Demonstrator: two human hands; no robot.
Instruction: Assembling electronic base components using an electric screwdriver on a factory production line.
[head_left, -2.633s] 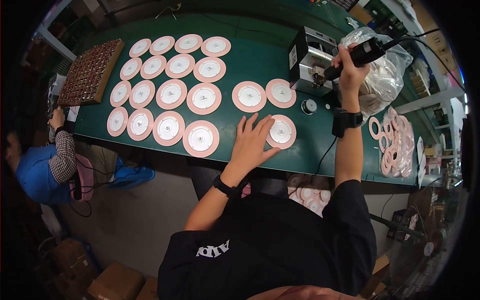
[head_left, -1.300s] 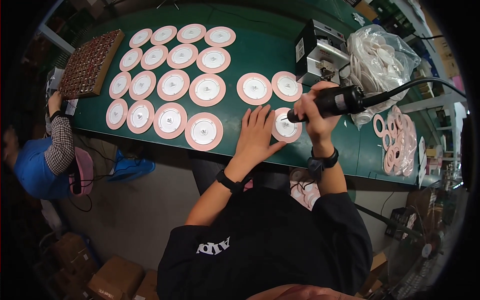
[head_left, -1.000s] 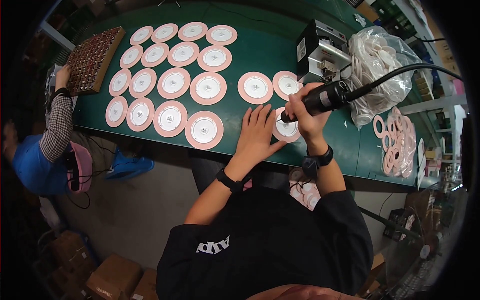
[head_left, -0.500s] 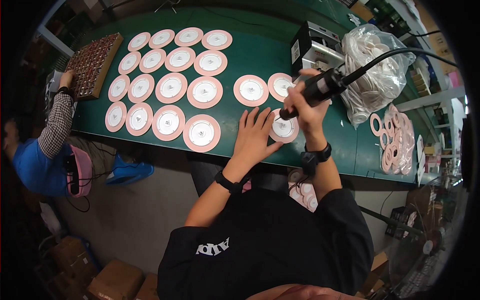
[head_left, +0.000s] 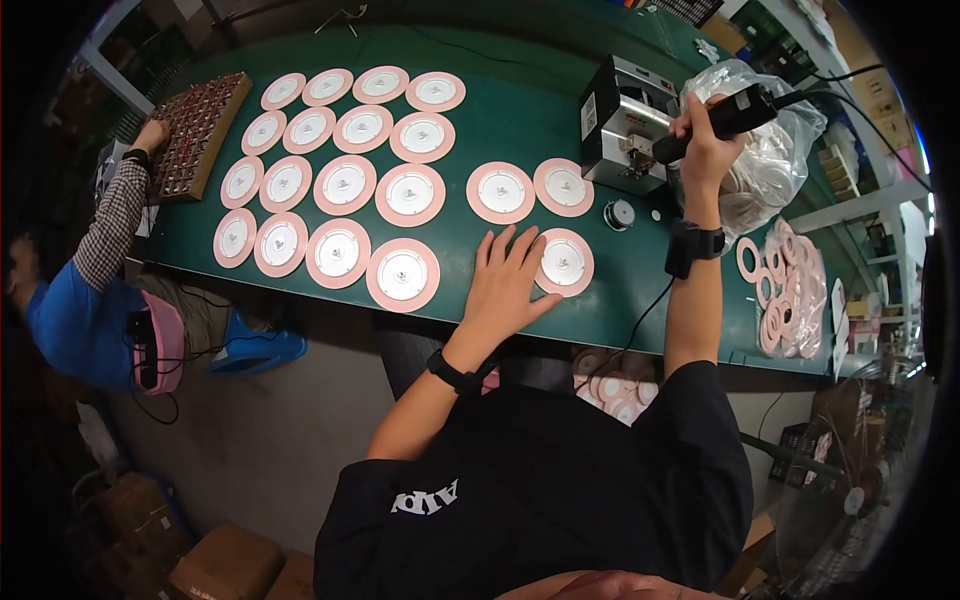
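Observation:
My left hand (head_left: 503,285) lies flat on the green table with its fingers spread. Its fingertips are beside the left edge of a pink-rimmed white disc (head_left: 565,263). In my right hand (head_left: 708,165) is a black corded electric screwdriver (head_left: 742,112), gripped around its body. The tool's tip points left and down at the front of a metal box-shaped machine (head_left: 618,115), likely a screw feeder; whether it touches is unclear. Two more such discs, one on the left (head_left: 500,193) and one on the right (head_left: 563,187), lie just beyond the one by my left hand.
Rows of similar discs (head_left: 343,184) cover the table's left part. A clear bag of white discs (head_left: 760,170) stands at right, near pink rings (head_left: 790,290). A small round metal part (head_left: 619,214) sits by the machine. A co-worker's hand (head_left: 150,136) reaches over a partitioned box (head_left: 205,130).
My right hand has carried the screwdriver up and right, from the near disc to the machine. The small metal part is now uncovered. My left hand has stayed nearly still.

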